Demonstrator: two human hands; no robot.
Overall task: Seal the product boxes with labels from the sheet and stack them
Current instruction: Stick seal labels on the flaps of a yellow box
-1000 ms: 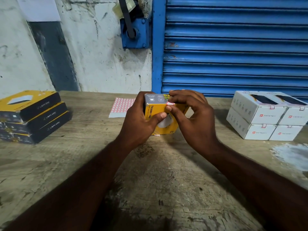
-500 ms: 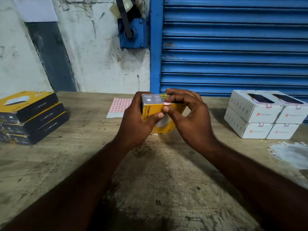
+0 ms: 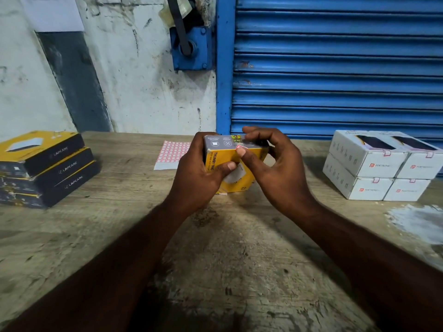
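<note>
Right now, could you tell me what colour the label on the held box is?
The label on the box is white, red-bordered; head view.

Mid-frame, the left hand (image 3: pixel 199 171) grips a yellow box (image 3: pixel 225 155); the right hand (image 3: pixel 280 168) pinches a red-edged label (image 3: pixel 239 147) onto its top edge.

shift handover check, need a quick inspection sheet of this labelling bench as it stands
surface: worn wooden table, pale smear at its right.
job's things: yellow and grey cardboard box in both hands; small red-edged label on its top edge; white sheet of red-edged labels behind; four white cardboard boxes stacked right, labels on flaps; three black and yellow flat boxes stacked left.
clutter: nothing seen.
hands: left hand grips the box's side; right hand presses the label with its thumb.
cables: nothing seen.
surroundings: blue roller shutter, stained white wall, blue metal housing.
</note>
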